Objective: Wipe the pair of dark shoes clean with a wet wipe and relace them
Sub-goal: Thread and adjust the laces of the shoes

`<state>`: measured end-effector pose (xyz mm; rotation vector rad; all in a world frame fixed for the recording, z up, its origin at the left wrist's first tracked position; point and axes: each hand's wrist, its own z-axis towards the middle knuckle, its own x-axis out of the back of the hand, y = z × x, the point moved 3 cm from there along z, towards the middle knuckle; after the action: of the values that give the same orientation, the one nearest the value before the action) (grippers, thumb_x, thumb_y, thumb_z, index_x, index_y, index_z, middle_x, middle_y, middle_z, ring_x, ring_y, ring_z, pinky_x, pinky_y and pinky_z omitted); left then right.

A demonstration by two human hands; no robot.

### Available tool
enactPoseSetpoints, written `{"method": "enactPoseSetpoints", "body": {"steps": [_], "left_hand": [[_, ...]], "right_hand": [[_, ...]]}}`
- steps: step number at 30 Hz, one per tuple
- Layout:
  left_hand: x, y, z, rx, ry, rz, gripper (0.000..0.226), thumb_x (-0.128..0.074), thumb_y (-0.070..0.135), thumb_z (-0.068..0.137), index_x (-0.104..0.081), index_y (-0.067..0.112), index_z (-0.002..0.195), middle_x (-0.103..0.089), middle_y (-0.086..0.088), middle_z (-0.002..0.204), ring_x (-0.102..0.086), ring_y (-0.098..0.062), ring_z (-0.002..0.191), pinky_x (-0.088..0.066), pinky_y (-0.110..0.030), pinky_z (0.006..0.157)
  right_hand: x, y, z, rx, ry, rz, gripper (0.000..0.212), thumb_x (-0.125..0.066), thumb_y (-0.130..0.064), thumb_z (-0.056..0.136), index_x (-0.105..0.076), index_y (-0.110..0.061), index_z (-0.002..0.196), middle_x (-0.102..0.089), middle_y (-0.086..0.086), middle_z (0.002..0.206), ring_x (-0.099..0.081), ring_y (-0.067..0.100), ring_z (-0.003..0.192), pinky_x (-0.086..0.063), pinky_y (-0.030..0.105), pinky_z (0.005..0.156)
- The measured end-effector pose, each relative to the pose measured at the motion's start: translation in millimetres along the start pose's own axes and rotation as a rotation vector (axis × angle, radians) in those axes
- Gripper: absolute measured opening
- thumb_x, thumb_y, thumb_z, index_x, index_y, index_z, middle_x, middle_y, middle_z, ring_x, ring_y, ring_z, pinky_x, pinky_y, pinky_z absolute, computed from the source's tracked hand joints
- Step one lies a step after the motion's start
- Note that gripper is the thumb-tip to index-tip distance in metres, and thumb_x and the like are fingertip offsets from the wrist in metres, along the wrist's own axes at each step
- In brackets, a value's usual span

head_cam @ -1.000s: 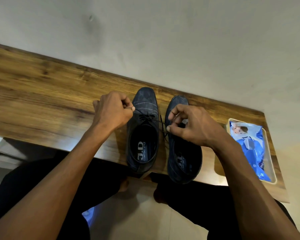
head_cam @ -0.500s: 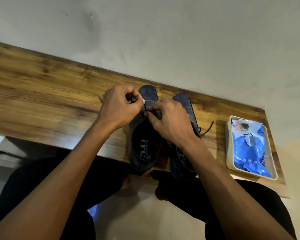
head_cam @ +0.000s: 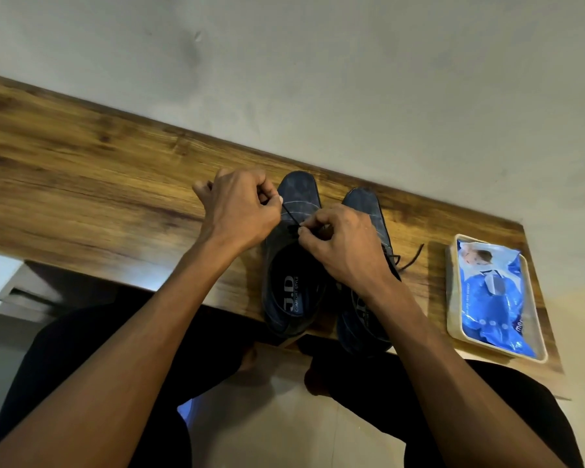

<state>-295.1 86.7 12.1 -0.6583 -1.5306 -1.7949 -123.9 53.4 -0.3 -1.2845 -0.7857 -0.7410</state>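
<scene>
Two dark blue shoes stand side by side on the wooden shelf [head_cam: 81, 184], toes toward the wall. The left shoe [head_cam: 298, 204] shows a "J.D" insole. My left hand [head_cam: 240, 211] pinches one end of its black lace [head_cam: 289, 213], pulled taut up and to the left. My right hand [head_cam: 345, 248] pinches the lace at the eyelets of the same shoe. This hand and its forearm cover much of the right shoe [head_cam: 365, 204], whose lace end [head_cam: 414, 256] trails loose on the shelf to the right.
A blue pack of wet wipes [head_cam: 493, 295] lies in a cream tray [head_cam: 451, 298] at the shelf's right end. A pale wall rises directly behind the shelf. My legs in dark trousers sit below the front edge, over a light floor.
My right hand came from over the right shoe to the left shoe's eyelets and stays there. My left hand has drawn the lace a little further up and left.
</scene>
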Motion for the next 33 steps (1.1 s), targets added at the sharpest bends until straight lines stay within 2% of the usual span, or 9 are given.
{"method": "enactPoseSetpoints", "body": {"steps": [6, 8, 12, 17, 19, 21, 24, 29, 33], "left_hand": [[-5.2, -2.3, 3.3, 0.001, -0.018, 0.016, 0.006, -0.069, 0.033, 0.087, -0.069, 0.029, 0.083, -0.068, 0.013, 0.082, -0.059, -0.021, 0.104, -0.024, -0.039, 0.083], [-7.0, 0.7, 0.6, 0.004, -0.053, 0.069, 0.010, -0.069, 0.034, 0.087, -0.071, 0.030, 0.097, -0.069, 0.011, 0.097, -0.053, -0.023, 0.115, -0.023, -0.039, 0.084], [-8.4, 9.3, -4.5, -0.093, -0.205, 0.066, 0.034, -0.074, 0.032, 0.085, -0.066, 0.034, 0.118, -0.060, 0.003, 0.122, -0.045, -0.023, 0.123, -0.030, -0.041, 0.096], [-10.8, 28.2, -19.1, -0.274, -0.481, -0.130, 0.033, -0.083, 0.020, 0.078, -0.073, 0.021, 0.110, -0.064, 0.001, 0.102, -0.058, -0.013, 0.095, -0.048, -0.030, 0.081], [-13.7, 30.1, -20.8, -0.279, -0.443, -0.151, 0.014, -0.083, 0.021, 0.078, -0.074, 0.019, 0.088, -0.065, 0.003, 0.086, -0.058, -0.012, 0.079, -0.047, -0.030, 0.068], [-14.0, 27.5, -20.0, -0.255, -0.396, -0.170, 0.019, -0.080, 0.018, 0.080, -0.068, 0.027, 0.069, -0.064, 0.008, 0.070, -0.059, -0.006, 0.065, -0.047, -0.028, 0.059], [-11.6, 19.8, -18.7, -0.192, -0.365, -0.161, 0.010, -0.081, 0.017, 0.079, -0.075, 0.023, 0.075, -0.069, 0.009, 0.069, -0.065, -0.004, 0.066, -0.055, -0.029, 0.060], [-6.3, 12.0, -21.5, -0.128, -0.344, -0.122, 0.012, -0.083, 0.014, 0.077, -0.077, 0.024, 0.080, -0.071, 0.010, 0.075, -0.065, 0.000, 0.069, -0.056, -0.023, 0.063], [-5.6, 9.8, -20.7, -0.084, -0.356, -0.098, 0.010, -0.081, 0.014, 0.079, -0.079, 0.023, 0.082, -0.070, 0.007, 0.072, -0.066, -0.003, 0.066, -0.057, -0.026, 0.061]], "right_hand": [[21.5, 10.7, -6.8, -0.100, -0.171, 0.008, 0.036, -0.077, -0.049, 0.086, -0.069, -0.023, 0.110, -0.062, -0.016, 0.083, -0.055, -0.004, 0.074, -0.039, 0.010, 0.064], [26.9, 12.8, -12.5, -0.101, -0.214, -0.024, 0.031, -0.079, -0.042, 0.086, -0.068, -0.023, 0.108, -0.062, -0.015, 0.079, -0.057, -0.005, 0.074, -0.039, 0.010, 0.063], [36.2, 7.7, -19.5, -0.103, -0.203, 0.059, 0.012, -0.076, -0.025, 0.091, -0.071, -0.020, 0.101, -0.070, -0.009, 0.078, -0.069, 0.002, 0.071, -0.059, 0.022, 0.069], [47.6, -2.2, -14.5, -0.123, -0.096, 0.306, 0.009, -0.078, -0.021, 0.090, -0.073, -0.014, 0.094, -0.074, -0.001, 0.068, -0.071, 0.009, 0.057, -0.061, 0.025, 0.060], [48.3, -5.4, -12.3, -0.105, -0.110, 0.351, 0.008, -0.078, -0.021, 0.090, -0.075, -0.014, 0.093, -0.074, -0.002, 0.068, -0.070, 0.008, 0.055, -0.059, 0.025, 0.056], [47.5, -7.5, -10.7, -0.084, -0.138, 0.414, 0.010, -0.076, -0.022, 0.092, -0.075, -0.014, 0.097, -0.076, -0.002, 0.071, -0.071, 0.007, 0.058, -0.058, 0.024, 0.056], [46.3, 0.9, -1.6, -0.125, -0.104, 0.514, 0.009, -0.068, -0.025, 0.098, -0.073, -0.017, 0.099, -0.078, 0.001, 0.081, -0.073, 0.012, 0.064, -0.056, 0.027, 0.055], [34.7, 3.8, 24.0, -0.026, -0.096, 0.112, 0.014, -0.069, -0.029, 0.097, -0.078, -0.025, 0.106, -0.074, -0.013, 0.093, -0.066, -0.001, 0.076, -0.049, 0.016, 0.072], [8.0, -13.1, 35.8, 0.026, -0.292, -0.134, 0.018, -0.066, -0.037, 0.095, -0.079, -0.032, 0.106, -0.076, -0.003, 0.107, -0.068, 0.017, 0.099, -0.058, 0.041, 0.085]]}}
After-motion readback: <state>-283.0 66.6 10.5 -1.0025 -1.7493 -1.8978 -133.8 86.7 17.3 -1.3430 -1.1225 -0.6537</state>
